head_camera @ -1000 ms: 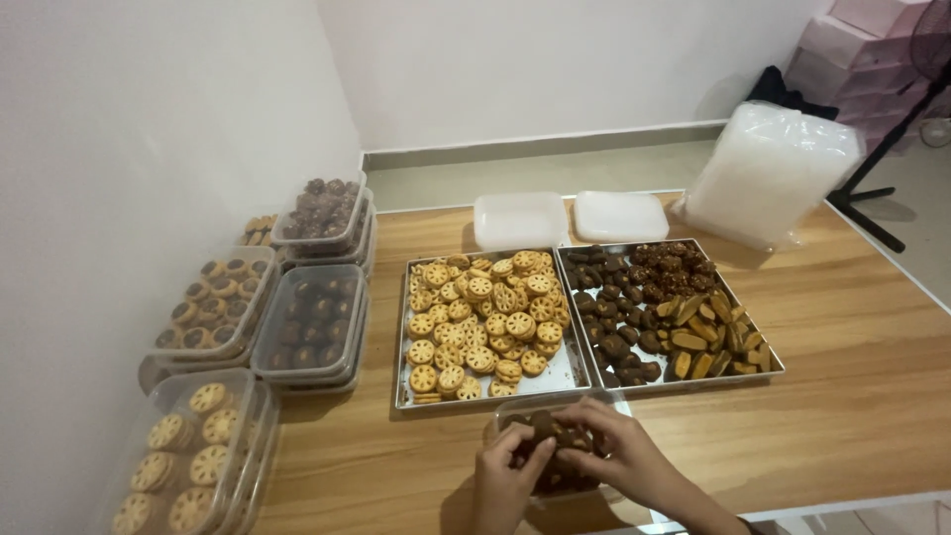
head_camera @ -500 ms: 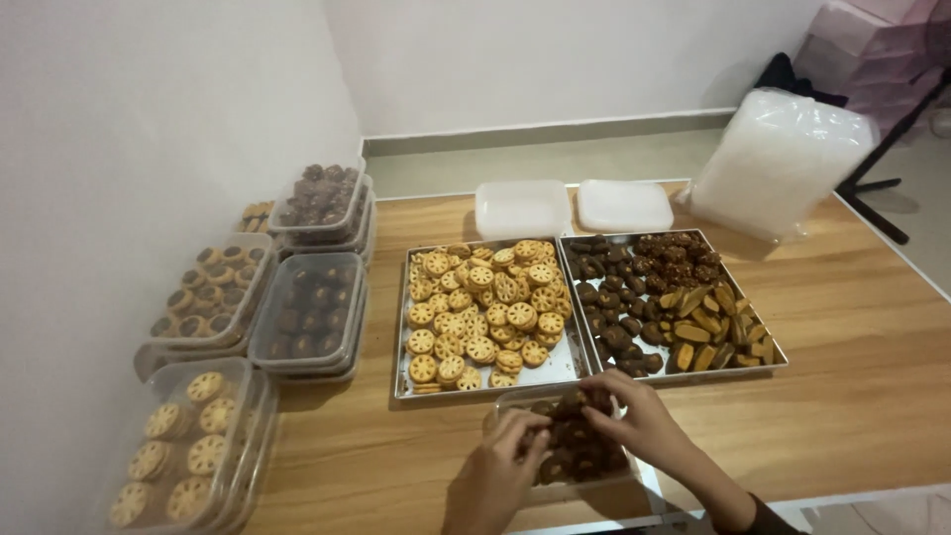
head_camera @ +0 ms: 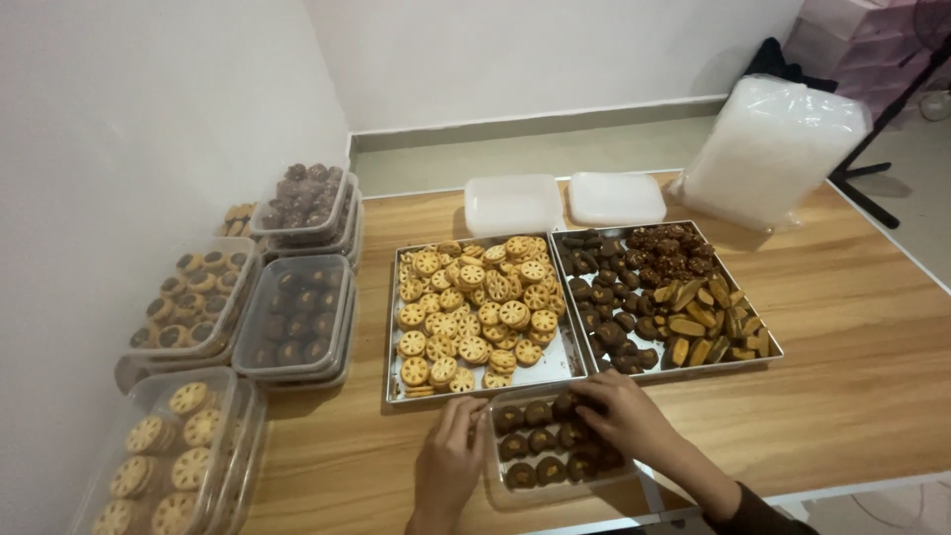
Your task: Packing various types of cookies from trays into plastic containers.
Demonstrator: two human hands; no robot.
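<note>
A clear plastic container (head_camera: 500, 492) of dark chocolate cookies (head_camera: 540, 441) sits at the table's near edge. My left hand (head_camera: 451, 466) rests against its left side, fingers on the rim. My right hand (head_camera: 629, 416) lies over its right half, fingertips touching the cookies inside. Just behind stand two metal trays: the left tray (head_camera: 555, 369) holds several round golden cookies (head_camera: 475, 307), the right tray (head_camera: 763, 332) holds dark chocolate and tan cookies (head_camera: 644, 292).
Filled, lidded cookie containers (head_camera: 297, 317) are stacked along the left wall, one (head_camera: 168, 461) at the near corner. Two empty white containers (head_camera: 513, 203) and a bagged stack of containers (head_camera: 768, 149) stand at the back. The wooden table (head_camera: 862, 357) shows at right.
The view shifted slightly. My hands stayed on the near container; the right hand moved over the cookies, and the left hand settled on the container's left rim.
</note>
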